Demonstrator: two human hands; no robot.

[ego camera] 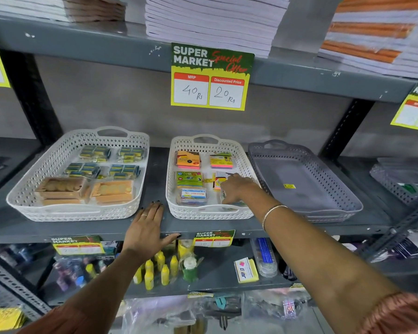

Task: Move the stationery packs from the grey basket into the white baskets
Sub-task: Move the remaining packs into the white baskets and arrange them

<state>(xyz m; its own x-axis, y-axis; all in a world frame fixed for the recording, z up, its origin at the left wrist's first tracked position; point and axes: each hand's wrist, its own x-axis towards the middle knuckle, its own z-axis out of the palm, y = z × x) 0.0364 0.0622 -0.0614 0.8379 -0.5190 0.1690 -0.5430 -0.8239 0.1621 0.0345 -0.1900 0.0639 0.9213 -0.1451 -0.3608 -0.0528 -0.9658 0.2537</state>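
The grey basket [343,189] stands at the right of the middle shelf, holding only a small yellow sticker. A white basket [241,155] in the middle holds several sticky-note packs in orange, pink and green. My right hand [237,189] reaches into its near right corner, fingers curled over a small clear pack [235,203] lying there. The left white basket [22,189] holds blue-and-yellow packs at the back and tan boxes in front. My left hand [146,227] lies flat on the shelf edge between the two white baskets, holding nothing.
A yellow-green price sign [211,77] hangs from the shelf above, which carries stacked notebooks [212,20]. The shelf below holds yellow glue bottles [155,268] and bagged items. Another grey basket [401,182] sits at far right.
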